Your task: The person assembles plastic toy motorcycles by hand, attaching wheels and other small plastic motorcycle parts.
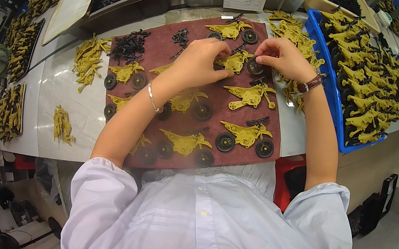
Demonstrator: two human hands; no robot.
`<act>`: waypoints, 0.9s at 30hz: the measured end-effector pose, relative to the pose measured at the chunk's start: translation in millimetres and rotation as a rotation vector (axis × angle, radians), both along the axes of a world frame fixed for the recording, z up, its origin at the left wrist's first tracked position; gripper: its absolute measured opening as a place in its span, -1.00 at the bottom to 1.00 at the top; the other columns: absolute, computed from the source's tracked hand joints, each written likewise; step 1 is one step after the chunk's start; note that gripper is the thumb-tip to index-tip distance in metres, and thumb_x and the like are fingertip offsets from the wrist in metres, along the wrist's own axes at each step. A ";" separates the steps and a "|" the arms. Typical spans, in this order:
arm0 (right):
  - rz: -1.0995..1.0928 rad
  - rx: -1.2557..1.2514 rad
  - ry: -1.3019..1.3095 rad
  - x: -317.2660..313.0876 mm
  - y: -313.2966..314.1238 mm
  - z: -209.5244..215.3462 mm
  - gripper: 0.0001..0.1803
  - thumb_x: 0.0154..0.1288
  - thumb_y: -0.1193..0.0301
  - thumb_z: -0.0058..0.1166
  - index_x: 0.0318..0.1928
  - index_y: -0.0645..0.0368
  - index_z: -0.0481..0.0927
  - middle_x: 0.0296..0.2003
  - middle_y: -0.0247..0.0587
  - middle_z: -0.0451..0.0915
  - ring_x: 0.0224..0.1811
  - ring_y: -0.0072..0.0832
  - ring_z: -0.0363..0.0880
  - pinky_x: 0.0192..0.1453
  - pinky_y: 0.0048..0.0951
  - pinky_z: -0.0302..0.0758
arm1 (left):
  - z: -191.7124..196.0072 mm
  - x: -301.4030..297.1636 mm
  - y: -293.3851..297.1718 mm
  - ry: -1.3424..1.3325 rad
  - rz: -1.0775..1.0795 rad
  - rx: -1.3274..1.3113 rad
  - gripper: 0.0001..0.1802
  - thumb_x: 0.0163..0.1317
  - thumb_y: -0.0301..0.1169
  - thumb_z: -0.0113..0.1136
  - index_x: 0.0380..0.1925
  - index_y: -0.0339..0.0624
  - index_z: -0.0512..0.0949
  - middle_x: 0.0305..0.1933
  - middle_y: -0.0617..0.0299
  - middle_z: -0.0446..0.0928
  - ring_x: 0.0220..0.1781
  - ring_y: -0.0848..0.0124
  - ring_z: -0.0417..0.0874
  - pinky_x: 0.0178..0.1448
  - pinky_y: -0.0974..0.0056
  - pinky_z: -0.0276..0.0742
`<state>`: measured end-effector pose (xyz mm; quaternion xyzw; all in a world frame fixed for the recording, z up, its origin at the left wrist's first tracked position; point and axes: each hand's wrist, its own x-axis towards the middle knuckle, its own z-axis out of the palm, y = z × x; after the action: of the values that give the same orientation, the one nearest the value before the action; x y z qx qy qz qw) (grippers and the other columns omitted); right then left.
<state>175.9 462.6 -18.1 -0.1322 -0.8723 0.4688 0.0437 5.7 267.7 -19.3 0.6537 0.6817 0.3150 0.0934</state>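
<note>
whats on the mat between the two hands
In the head view, a yellow toy motorcycle body lies between the left hand and right hand; the right fingertips press a black wheel onto it.

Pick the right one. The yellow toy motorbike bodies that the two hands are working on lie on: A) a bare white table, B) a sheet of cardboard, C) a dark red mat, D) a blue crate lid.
C: both the left hand and the right hand rest on a yellow motorbike body that lies on the dark red mat, among other wheeled bodies set in rows.
</note>
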 end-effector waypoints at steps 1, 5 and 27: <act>-0.015 0.035 -0.026 -0.1 -2.2 1.5 -0.88 0.21 0.49 0.23 -0.26 0.26 0.61 -0.38 -0.34 0.65 -0.31 -0.65 0.57 -0.16 -0.56 0.51 | -1.3 4.0 2.6 -0.008 -0.013 0.003 -0.65 -0.03 -0.28 0.39 -0.25 -0.20 0.58 -0.26 0.03 0.59 -0.13 0.10 0.62 -0.04 0.08 0.51; -0.048 0.118 -0.006 2.7 -4.2 -0.8 -0.86 0.11 0.47 0.26 -0.30 0.25 0.65 -0.39 -0.20 0.68 -0.32 -0.47 0.63 -0.17 -0.44 0.54 | -2.8 16.0 11.4 0.079 0.017 -0.028 -0.59 -0.04 -0.26 0.40 -0.21 -0.23 0.55 -0.27 0.02 0.61 -0.16 0.06 0.64 -0.09 0.07 0.55; -0.050 0.423 0.164 -41.9 -8.5 -0.8 -0.79 0.14 0.39 0.16 -0.22 0.19 0.68 -0.34 -0.02 0.67 -0.25 -0.10 0.64 -0.10 -0.22 0.55 | -0.9 12.4 16.9 0.137 -0.024 -0.074 -0.75 -0.02 -0.31 0.35 -0.38 -0.23 0.64 -0.30 0.08 0.59 -0.18 0.09 0.64 -0.12 0.08 0.57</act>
<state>134.0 454.2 -18.9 -0.1033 -0.9411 0.2834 0.1526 18.1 284.6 -20.2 0.6780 0.6898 0.2430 0.0740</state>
